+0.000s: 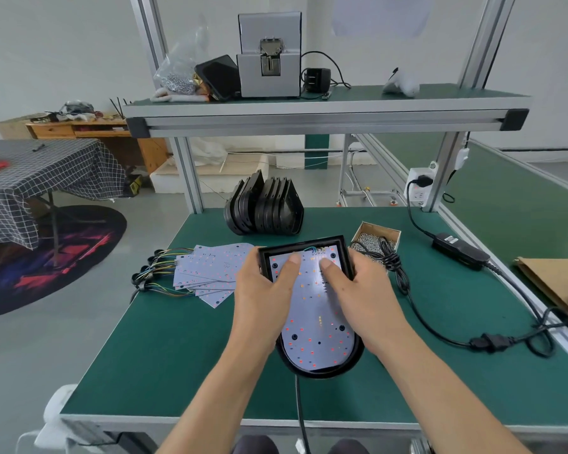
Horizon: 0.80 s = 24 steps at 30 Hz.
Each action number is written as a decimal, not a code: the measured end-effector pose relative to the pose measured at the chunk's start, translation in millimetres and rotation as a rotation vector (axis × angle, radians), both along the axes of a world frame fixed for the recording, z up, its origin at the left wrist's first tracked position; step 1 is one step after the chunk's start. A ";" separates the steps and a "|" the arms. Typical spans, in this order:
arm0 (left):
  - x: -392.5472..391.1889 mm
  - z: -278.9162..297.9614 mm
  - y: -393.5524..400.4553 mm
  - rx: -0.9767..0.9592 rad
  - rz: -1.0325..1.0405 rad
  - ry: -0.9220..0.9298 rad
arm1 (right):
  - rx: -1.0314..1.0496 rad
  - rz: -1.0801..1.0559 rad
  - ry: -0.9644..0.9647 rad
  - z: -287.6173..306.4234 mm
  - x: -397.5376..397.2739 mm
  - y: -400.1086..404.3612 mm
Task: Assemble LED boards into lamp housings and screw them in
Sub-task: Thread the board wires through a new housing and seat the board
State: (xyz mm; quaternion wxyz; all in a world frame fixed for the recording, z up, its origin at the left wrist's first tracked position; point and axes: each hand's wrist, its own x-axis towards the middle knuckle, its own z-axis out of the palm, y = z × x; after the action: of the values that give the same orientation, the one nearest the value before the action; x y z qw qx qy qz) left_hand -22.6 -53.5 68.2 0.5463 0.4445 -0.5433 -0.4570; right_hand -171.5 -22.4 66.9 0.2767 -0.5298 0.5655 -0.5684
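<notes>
Both hands are down on the lamp housing (318, 368) in the middle of the green tabletop (164, 355), an LED board (315, 322) lying inside it. The left hand (263, 290) wraps the housing's left edge, thumb pressed flat on the board; the right hand (358, 290) does likewise on the right edge — its fingers seem to curl round the rim, though they are hidden. To the left lies a fan of spare LED boards (207, 270); behind stand stacked empty housings (264, 208), and a box of screws (376, 240) sits just right of the hands.
</notes>
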 end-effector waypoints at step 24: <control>17.4 1.2 -21.3 0.323 -0.173 0.249 | 0.109 0.171 -0.461 -5.5 -13.1 -16.9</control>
State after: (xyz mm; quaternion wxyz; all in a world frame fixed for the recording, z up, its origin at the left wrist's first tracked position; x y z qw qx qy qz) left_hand -5.2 -74.8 69.4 0.4894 0.4182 -0.4276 -0.6346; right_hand -184.6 -39.2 61.4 0.4734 -0.4164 0.4704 -0.6174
